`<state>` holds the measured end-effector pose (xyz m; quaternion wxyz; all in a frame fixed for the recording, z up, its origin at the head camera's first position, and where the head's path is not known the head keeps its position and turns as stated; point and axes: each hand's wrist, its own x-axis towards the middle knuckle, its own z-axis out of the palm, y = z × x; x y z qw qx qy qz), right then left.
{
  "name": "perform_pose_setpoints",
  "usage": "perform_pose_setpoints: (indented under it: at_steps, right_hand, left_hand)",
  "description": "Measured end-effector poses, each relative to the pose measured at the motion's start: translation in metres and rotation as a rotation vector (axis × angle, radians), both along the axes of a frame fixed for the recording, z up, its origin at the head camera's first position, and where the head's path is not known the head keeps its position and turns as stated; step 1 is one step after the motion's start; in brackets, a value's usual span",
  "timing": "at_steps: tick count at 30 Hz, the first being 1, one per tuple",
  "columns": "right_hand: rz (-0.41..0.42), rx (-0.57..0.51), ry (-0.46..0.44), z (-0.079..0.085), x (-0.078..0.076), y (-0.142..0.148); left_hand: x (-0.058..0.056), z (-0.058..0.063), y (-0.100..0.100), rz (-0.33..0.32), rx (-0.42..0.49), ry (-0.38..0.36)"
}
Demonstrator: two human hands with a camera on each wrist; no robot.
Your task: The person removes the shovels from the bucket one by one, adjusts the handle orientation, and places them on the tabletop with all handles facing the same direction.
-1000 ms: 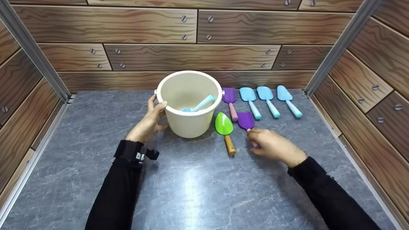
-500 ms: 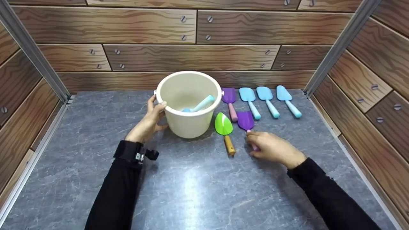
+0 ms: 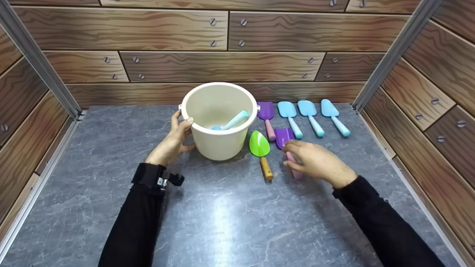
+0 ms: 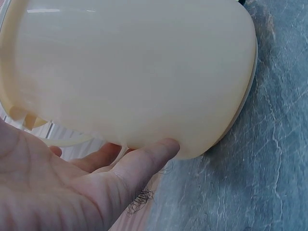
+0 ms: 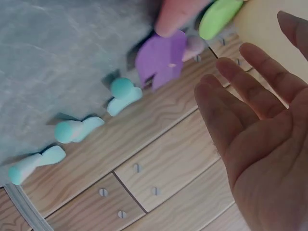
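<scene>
In the head view, my left hand (image 3: 170, 142) holds the left side of a cream bucket (image 3: 219, 144), one finger over its rim. The left wrist view shows the thumb (image 4: 149, 156) against the bucket's wall. A shovel with a light-blue handle (image 3: 236, 119) leans inside the bucket. My right hand (image 3: 319, 161) hovers over a purple shovel (image 3: 284, 137) with a pink handle that lies on the tabletop. Its fingers are loosely extended with nothing gripped, and in the right wrist view they are apart from the pink handle (image 5: 180, 14). A green trowel (image 3: 259, 144) with a wooden handle lies between bucket and right hand.
Behind, a second purple shovel (image 3: 266, 110) lies close by the bucket. Several light-blue shovels (image 3: 307, 108) are in a row to its right. Wood-patterned walls (image 3: 222, 66) enclose the grey tabletop (image 3: 222, 222) at the back and both sides.
My right hand has let go of the purple shovel's pink handle and opened its fingers, lifting slightly. The shovel has shifted very slightly. The left hand and bucket have stayed put.
</scene>
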<state>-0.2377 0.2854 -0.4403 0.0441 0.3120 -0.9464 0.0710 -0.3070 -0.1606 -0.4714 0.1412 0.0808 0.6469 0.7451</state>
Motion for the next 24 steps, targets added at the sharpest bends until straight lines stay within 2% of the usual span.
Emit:
perform_pose_setpoints:
  at_steps: [9, 24]
  right_hand:
    - [-0.056, 0.029, -0.005, 0.027, -0.010, -0.014]
    - [-0.010, -0.015, 0.085, 0.074, -0.022, -0.037]
  left_hand:
    - [0.000, -0.001, 0.000, 0.006, 0.015, -0.005]
    - [0.000, -0.001, 0.001, 0.005, 0.021, -0.005]
